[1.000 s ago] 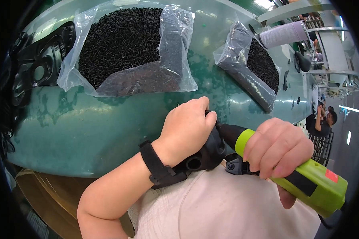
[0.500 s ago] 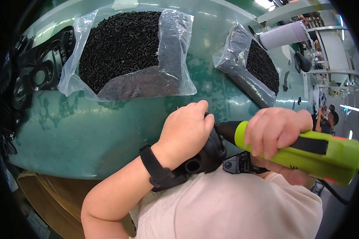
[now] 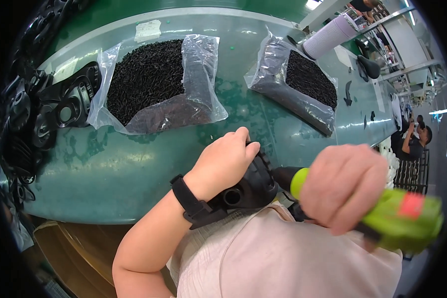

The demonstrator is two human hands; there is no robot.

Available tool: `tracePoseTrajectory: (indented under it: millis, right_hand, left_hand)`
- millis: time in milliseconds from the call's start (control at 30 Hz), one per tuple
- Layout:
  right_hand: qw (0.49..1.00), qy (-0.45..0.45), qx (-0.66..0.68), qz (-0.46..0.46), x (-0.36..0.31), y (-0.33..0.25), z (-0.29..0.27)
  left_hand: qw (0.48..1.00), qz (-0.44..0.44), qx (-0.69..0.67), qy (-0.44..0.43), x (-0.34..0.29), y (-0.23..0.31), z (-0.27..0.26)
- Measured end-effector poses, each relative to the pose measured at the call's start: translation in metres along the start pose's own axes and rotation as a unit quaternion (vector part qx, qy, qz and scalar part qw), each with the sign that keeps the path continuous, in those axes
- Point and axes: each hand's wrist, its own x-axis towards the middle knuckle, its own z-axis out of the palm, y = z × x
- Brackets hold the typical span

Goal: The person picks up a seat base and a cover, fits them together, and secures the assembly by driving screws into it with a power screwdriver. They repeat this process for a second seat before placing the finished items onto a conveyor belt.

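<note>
My left hand (image 3: 224,161) is closed over the top of a black moulded plastic part (image 3: 257,186), which is held against my body at the table's near edge. A round hole shows in the part's side. My right hand (image 3: 342,187), blurred by motion, wraps round a lime-green electric screwdriver (image 3: 407,218) with a black nose. The nose points left and meets the right side of the part; its tip is hidden there. Beyond my hands lie two open clear bags of small black screws, a large bag (image 3: 146,82) on the left and a smaller bag (image 3: 310,82) on the right.
Black plastic parts (image 3: 67,104) are heaped along the table's left side. A lilac tumbler (image 3: 330,37) lies at the far right near a black saddle-shaped piece (image 3: 369,67). An open cardboard box (image 3: 74,253) sits below the near left edge. Another person (image 3: 417,139) is off to the right.
The screwdriver has rolled in my right hand, and a red patch on its body now faces up. My left hand keeps its grip on the part. The whole view has shifted slightly.
</note>
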Motion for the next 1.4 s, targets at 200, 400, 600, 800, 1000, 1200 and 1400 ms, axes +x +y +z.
tracePoseTrajectory:
  millis: [200,400,600,800,1000,1200,1400]
  right_hand:
    - [0.964,0.185,-0.136,-0.132,-0.038,-0.025,-0.019]
    - [0.918,0.362,-0.099,-0.126,-0.061,0.011,-0.013]
    - [0.894,0.429,-0.128,-0.025,-0.056,0.034,-0.009]
    - [0.890,0.439,-0.120,-0.016,-0.057,0.049,-0.009]
    - [0.899,0.425,-0.104,-0.031,-0.052,0.053,-0.009]
    - [0.887,0.438,-0.135,-0.053,-0.049,0.055,-0.005]
    - [0.891,0.437,-0.123,-0.025,-0.053,0.054,-0.007]
  left_hand:
    - [0.988,0.053,-0.147,-0.013,-0.032,0.011,-0.011]
    - [0.962,0.219,-0.069,0.147,-0.088,0.034,-0.023]
    - [0.931,0.255,-0.083,0.248,-0.109,0.012,-0.017]
    - [0.921,0.277,-0.065,0.267,-0.119,0.005,-0.016]
    - [0.916,0.321,0.015,0.239,-0.118,-0.003,-0.015]
    - [0.910,0.331,0.052,0.245,-0.114,0.001,-0.005]
    - [0.924,0.313,0.095,0.198,-0.107,0.001,0.006]
